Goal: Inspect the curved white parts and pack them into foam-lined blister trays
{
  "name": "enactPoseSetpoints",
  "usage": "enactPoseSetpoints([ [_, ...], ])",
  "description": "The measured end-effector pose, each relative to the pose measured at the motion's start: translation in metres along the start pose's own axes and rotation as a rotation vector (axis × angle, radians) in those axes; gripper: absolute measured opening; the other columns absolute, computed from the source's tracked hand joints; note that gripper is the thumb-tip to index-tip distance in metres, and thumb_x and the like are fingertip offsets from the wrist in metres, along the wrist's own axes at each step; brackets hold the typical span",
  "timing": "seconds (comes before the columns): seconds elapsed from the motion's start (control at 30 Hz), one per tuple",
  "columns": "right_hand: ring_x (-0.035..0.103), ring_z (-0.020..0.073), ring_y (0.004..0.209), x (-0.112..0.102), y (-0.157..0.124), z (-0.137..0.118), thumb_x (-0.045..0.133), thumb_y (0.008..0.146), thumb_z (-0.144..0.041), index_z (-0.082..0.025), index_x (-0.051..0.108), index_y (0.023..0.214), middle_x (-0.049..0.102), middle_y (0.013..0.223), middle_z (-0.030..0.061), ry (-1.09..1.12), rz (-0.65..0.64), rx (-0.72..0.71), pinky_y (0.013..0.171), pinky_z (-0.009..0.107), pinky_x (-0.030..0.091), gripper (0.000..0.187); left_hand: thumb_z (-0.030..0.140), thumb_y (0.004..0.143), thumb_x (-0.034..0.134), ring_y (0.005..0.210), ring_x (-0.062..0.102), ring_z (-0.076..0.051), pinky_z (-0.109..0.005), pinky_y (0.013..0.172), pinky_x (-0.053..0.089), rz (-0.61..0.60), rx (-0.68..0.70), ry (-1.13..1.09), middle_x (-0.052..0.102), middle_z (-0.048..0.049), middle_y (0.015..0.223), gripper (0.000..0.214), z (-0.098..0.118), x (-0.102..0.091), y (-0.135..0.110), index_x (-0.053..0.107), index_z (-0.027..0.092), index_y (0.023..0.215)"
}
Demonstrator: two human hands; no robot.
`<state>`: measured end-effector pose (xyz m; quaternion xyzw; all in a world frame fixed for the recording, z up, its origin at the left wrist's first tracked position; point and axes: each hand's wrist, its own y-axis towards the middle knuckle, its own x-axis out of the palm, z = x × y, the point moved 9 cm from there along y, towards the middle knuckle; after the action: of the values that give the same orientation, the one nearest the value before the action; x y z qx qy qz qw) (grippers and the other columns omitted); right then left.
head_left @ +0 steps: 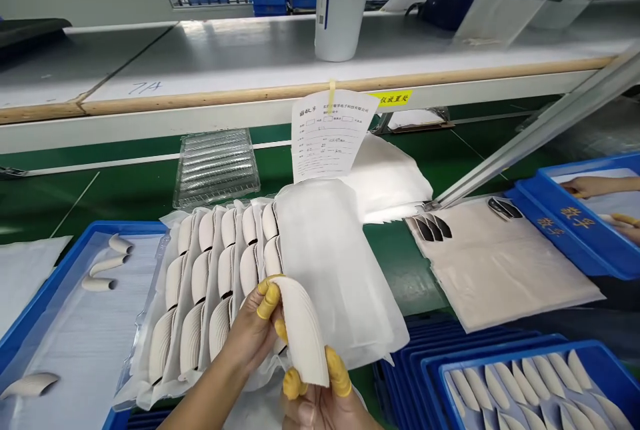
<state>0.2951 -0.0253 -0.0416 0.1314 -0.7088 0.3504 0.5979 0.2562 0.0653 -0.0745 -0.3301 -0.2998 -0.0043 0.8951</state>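
A stack of curved off-white pieces is held between my two hands, its layered edges fanning into fine ridges. My left hand, with yellow finger cots, is closed on the upper end. At the lower end, my right hand pinches the stack between fingers with yellow cots. Just behind and left of them lies a clear tray lined with white paper, where similar stacks stand in rows. A white paper sheet covers its right part.
On the left, a blue bin holds a few loose curved pieces. Another blue bin with many such pieces stands at lower right. Dark curved pieces lie on a pale sheet. A co-worker's hands show far right.
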Motion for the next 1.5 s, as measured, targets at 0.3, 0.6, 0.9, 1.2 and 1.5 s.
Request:
enactPoseSetpoints([
  [0.3, 0.062, 0.026, 0.118, 0.012, -0.022, -0.109, 0.044, 0.102, -0.041, -0.016, 0.06, 0.128, 0.068, 0.123, 0.0167, -1.561, 0.312, -0.554, 0.098, 0.047, 0.052, 0.04, 0.056, 0.082, 0.061, 0.066, 0.053, -0.013, -0.026, 0.065, 0.047, 0.007, 0.431, 0.804, 0.06, -0.0009, 0.071, 0.04, 0.107, 0.024, 0.066, 0.072, 0.018, 0.089],
  [0.6, 0.038, 0.036, 0.143, -0.005, -0.007, -0.067, 0.051, 0.096, -0.017, -0.006, 0.07, 0.111, 0.068, 0.121, 0.0229, -2.748, -0.052, -0.423, 0.119, 0.069, 0.017, 0.027, 0.023, 0.081, 0.059, 0.091, 0.067, -0.022, -0.033, 0.085, 0.051, 0.103, 0.396, 1.511, 0.075, -0.0072, 0.093, 0.017, 0.137, 0.073, 0.181, 0.073, 0.017, 0.087],
  [0.9, 0.052, 0.0351, 0.131, -0.025, 0.008, -0.047, 0.053, 0.096, -0.023, -0.01, 0.077, 0.096, 0.07, 0.12, 0.0212, -2.618, -0.141, -0.232, 0.119, 0.062, 0.027, 0.027, 0.02, 0.09, 0.049, 0.102, 0.067, -0.03, -0.039, 0.087, 0.05, 0.194, 0.507, 1.92, 0.071, -0.0171, 0.108, 0.027, 0.104, 0.082, 0.174, 0.071, 0.011, 0.104],
  [1.2, 0.04, 0.0307, 0.143, -0.008, -0.03, -0.08, 0.051, 0.098, -0.017, -0.014, 0.075, 0.095, 0.073, 0.112, 0.0151, -2.666, -0.127, -0.525, 0.122, 0.065, 0.014, 0.025, 0.019, 0.094, 0.042, 0.105, 0.064, -0.029, -0.038, 0.089, 0.049, 0.311, 0.613, 1.981, 0.071, -0.0174, 0.104, 0.03, 0.091, 0.077, 0.171, 0.068, 0.009, 0.106],
  [1.5, 0.069, 0.0181, 0.09, -0.015, -0.025, -0.047, 0.059, 0.094, -0.023, -0.022, 0.073, 0.08, 0.076, 0.075, 0.0023, -2.642, -0.278, -0.622, 0.101, 0.037, 0.049, 0.02, 0.011, 0.094, 0.038, 0.103, 0.063, -0.028, -0.039, 0.088, 0.049, 0.326, 0.666, 2.016, 0.069, -0.0175, 0.105, 0.034, 0.091, 0.076, 0.171, 0.067, 0.009, 0.11],
])
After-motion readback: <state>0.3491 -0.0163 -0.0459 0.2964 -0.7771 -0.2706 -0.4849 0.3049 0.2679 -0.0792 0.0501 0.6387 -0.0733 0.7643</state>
